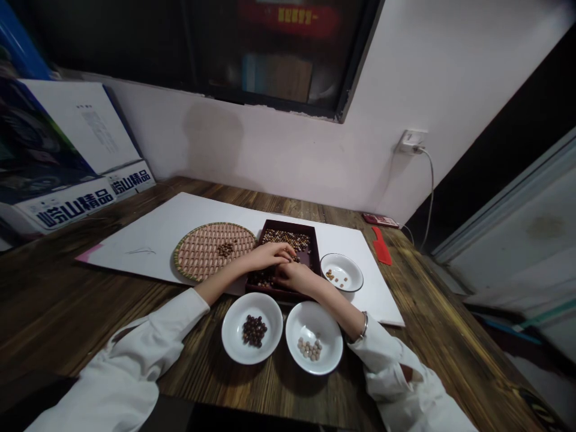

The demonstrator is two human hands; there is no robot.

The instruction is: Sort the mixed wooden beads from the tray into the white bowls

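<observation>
White sleeves (135, 354) lead to the left hand (267, 256) and right hand (297, 278), whose fingers (284, 247) curl close together over beads (284, 237) in the dark tray (315, 249), their hold impossible to tell.

A tray (193, 252) lies left of the box (314, 245), one bowl (354, 278) right, two front bowls (236, 321) before it.
</observation>
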